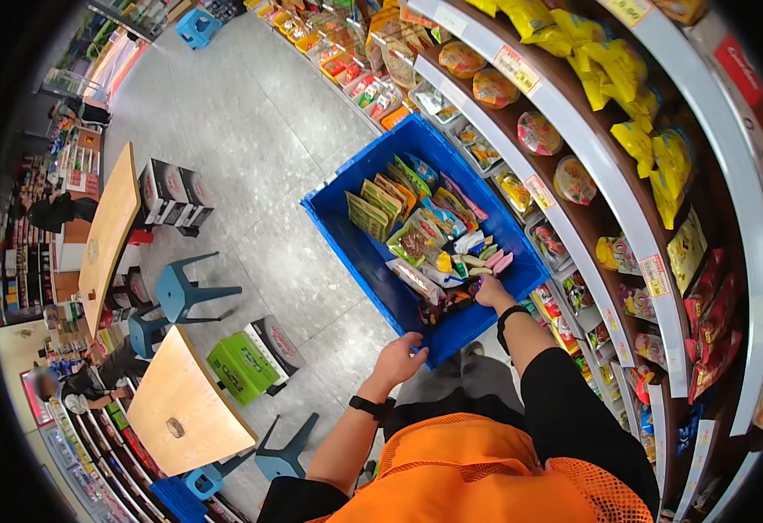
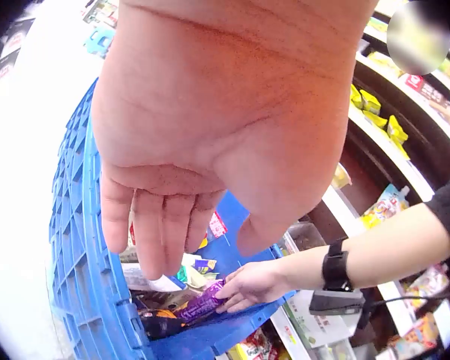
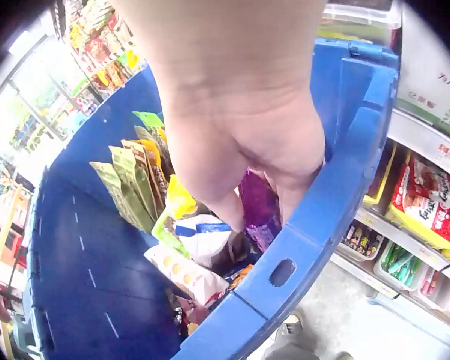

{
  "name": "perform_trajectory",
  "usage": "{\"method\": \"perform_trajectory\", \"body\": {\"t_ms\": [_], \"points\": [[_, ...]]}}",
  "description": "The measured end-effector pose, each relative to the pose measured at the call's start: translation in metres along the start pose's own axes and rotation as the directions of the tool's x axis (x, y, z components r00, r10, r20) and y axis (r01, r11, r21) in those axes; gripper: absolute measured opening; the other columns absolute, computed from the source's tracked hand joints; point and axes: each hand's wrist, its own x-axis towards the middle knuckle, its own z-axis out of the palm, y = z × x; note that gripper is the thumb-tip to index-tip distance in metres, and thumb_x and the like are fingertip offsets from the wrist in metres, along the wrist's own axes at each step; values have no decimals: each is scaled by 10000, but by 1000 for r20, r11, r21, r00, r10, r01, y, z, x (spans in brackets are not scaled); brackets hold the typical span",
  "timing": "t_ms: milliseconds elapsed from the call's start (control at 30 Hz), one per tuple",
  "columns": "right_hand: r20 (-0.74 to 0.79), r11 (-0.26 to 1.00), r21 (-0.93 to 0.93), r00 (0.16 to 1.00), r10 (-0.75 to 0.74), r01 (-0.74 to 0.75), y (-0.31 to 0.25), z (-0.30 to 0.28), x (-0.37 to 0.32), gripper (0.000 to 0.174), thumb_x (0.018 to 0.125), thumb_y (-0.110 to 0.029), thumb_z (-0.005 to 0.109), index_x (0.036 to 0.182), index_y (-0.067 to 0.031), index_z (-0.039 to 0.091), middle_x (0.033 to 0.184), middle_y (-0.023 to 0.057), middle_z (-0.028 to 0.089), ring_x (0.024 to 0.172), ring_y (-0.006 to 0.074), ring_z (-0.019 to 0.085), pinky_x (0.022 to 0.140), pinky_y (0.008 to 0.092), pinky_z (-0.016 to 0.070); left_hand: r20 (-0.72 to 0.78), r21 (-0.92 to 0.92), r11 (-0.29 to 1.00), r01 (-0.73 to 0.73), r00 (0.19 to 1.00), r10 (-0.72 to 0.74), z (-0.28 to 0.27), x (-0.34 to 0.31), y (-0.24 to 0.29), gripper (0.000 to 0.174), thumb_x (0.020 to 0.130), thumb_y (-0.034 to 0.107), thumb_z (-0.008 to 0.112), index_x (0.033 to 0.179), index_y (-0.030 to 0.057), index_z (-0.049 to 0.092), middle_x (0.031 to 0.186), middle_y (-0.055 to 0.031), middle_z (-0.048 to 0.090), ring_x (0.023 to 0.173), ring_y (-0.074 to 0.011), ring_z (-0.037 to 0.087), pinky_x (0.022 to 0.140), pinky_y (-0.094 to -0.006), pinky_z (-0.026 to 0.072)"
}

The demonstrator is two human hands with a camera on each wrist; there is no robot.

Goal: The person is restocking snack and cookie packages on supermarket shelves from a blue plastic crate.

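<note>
blue crate (image 3: 97, 240): pkts (image 1: 375, 206), prob. snacks; r hand (image 1: 491, 295) holds purple pkt (image 2: 202, 303)

Right hand (image 3: 244, 146) pinches purple packet (image 3: 258, 201) inside blue crate (image 3: 97, 259), just beside the near rim. White packet (image 3: 184, 271) lies nearby; green packets (image 3: 131, 184) stand in a leaning row. Outside crate, right: red bag (image 3: 433, 196) on shelf; shoe (image 3: 291, 325) on floor.

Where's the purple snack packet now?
In the left wrist view, the purple snack packet is low, left of centre, inside the blue crate, right of a black-and-orange packet, one end held by the right hand.
</note>
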Motion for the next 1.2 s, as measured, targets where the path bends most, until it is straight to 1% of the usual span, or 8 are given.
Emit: {"method": "perform_trajectory", "body": {"t_ms": [100,267,533,667,733,833,933,1200], "points": [[-87,960,55,959,-270,275,-2,-28,-1,514,849,-269,705,1262,26,621,1140,302,696,1120,447,662,975,495,539,-40,124,986,-112,992,117,-7,27,4,447,899,311,701,1247,34,657,1127,-179,744,1038,-362,710,903,-438,565],[-269,924,49,896,-354,380,10,-64,-18,525,787,-272,805,1217,1,676,1138,206,733,1055,348,714,931,426,566,-96,158,937,-312,939,329,-6,63,25,365,897,293,685,1153,33,679,1030,-178,746,973,-372,712,850,-464,565],[-374,786,379,858,-353,489,97,-54,-60,381,847,-234,796,1147,-19,700,1019,162,751,949,272,731,864,382,576,168,339,770,-540,840,516,15,92,49,376,888,341,670,1121,46,683,967,-197,738,932,-395,709,809,-501,561],[-417,898,309,893,-168,313,166,-7,-114,389,801,-327,807,1045,-31,740,970,164,759,942,284,736,861,393,579,336,360,672,-647,762,553,40,79,28,437,902,374,658,1181,37,651,1005,-228,730,949,-415,702,831,-510,557],[-316,984,171,949,4,53,200,18,-135,390,783,-371,782,1000,-48,758,959,178,757,941,327,731,869,425,577,477,414,636,-651,750,458,40,75,26,481,918,390,647,1236,29,629,1040,-232,727,983,-421,694,854,-511,552],[-387,998,-13,920,-61,61,278,97,-145,321,792,-370,712,878,-65,765,940,197,750,879,406,717,822,485,578,502,442,657,-612,775,384,33,67,9,546,928,419,648,1292,14,606,1157,-222,710,1074,-420,671,909,-506,538],[135,918,-386,990,-38,88,381,192,-120,420,812,-419,711,1061,-87,776,1066,175,748,1003,389,702,892,485,550,425,518,699,-493,858,290,12,69,-9,564,918,425,660,1307,20,604,1178,-230,707,1088,-421,669,916,-504,539],[483,881,-338,864,-139,331,304,195,-124,363,825,-412,697,1030,-125,784,1015,134,758,966,344,712,825,486,550,235,442,844,-304,947,218,-65,53,-143,574,905,417,665,1322,26,614,1172,-214,722,1129,-389,667,948,-482,535]]}}
